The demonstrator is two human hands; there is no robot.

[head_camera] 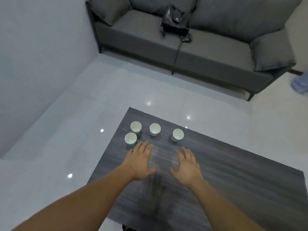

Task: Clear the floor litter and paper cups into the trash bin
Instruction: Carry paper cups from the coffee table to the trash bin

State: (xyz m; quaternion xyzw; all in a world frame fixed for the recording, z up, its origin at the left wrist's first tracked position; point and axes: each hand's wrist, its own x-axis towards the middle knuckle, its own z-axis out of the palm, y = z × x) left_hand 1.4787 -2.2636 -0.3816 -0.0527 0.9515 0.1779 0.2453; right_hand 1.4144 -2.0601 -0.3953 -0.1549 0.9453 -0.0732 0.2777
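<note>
Several white paper cups stand upright on the far left part of a dark grey wood-grain table: one at the back left, one in front of it, one in the middle and one to the right. My left hand is stretched out flat, palm down, over the table just short of the front left cup. My right hand is spread flat beside it, just short of the right cup. Both hands hold nothing. No trash bin or floor litter is in view.
A grey sofa stands against the far wall with cushions at both ends and a black bag with a hanging strap on its seat. Glossy white floor tiles surround the table. A wall runs along the left. A bluish object lies at the right edge.
</note>
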